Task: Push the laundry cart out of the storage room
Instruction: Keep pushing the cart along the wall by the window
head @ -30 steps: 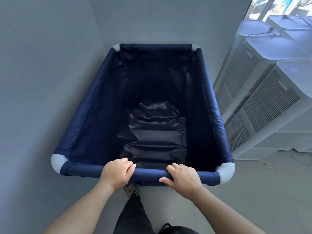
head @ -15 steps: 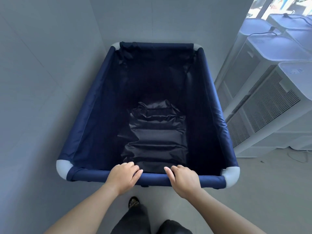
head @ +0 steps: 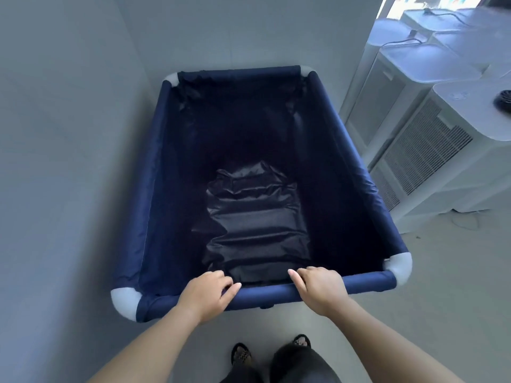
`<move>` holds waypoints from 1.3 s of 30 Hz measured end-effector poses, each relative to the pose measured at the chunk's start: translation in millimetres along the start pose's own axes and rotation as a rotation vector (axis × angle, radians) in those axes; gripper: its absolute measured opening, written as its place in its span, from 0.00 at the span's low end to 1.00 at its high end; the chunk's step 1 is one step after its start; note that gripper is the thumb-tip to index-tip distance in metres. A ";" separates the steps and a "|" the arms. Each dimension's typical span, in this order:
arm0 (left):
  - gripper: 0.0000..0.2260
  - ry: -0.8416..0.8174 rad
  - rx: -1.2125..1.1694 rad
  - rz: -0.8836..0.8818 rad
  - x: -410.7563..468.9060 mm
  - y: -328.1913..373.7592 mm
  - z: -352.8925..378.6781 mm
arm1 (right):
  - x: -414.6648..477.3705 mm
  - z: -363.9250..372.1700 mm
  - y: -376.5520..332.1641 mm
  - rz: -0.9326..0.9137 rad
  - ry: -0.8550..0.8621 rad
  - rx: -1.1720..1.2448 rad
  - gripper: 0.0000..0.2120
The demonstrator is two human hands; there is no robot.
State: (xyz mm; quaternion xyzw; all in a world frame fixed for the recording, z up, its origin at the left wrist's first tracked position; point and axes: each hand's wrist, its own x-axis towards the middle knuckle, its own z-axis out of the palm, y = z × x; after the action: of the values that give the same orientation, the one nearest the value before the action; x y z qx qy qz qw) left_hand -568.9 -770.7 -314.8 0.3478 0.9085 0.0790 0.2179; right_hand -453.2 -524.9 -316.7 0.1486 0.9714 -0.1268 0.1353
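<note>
A navy fabric laundry cart (head: 359, 172) with pale grey corner joints fills the middle of the view, its far end close to the wall corner. Crumpled dark fabric (head: 251, 217) lies at its bottom. My left hand (head: 206, 294) grips the near top rail left of centre, fingers curled over it. My right hand (head: 322, 288) grips the same rail right of centre. The cart's wheels are hidden below it.
A grey wall (head: 60, 161) runs close along the cart's left side and another stands behind its far end. White air-conditioner units (head: 431, 150) line the right side, near the cart's right rail. My feet (head: 272, 352) stand on the grey floor (head: 453, 294) just behind the cart.
The cart has swung so its near end sits further right and angled; both hands keep their grip on the near rail, and my feet have come together behind it.
</note>
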 end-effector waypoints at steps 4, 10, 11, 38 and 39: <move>0.18 -0.024 -0.038 0.002 0.8 -1.8 -0.8 | -1.0 -0.5 -2.6 -0.005 -0.004 -0.050 0.22; 0.18 -0.012 -0.048 0.013 0.3 -3.6 0.1 | -1.4 -0.5 -2.2 -0.012 -0.017 -0.061 0.22; 0.18 -0.008 -0.048 0.015 0.0 -3.7 0.0 | -1.4 -0.4 -2.7 -0.013 -0.013 -0.057 0.22; 0.15 -0.017 0.025 0.062 -6.1 -8.3 0.4 | -0.2 5.3 -8.8 0.032 0.014 -0.156 0.27; 0.15 -0.011 0.020 0.063 -6.5 -8.4 0.4 | -0.4 5.9 -8.9 0.029 0.018 -0.163 0.27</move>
State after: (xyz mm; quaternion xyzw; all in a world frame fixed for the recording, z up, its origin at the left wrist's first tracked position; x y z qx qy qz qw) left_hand -569.3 -781.3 -315.4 0.3790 0.8966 0.0748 0.2167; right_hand -454.4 -534.9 -320.2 0.1524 0.9773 -0.0440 0.1401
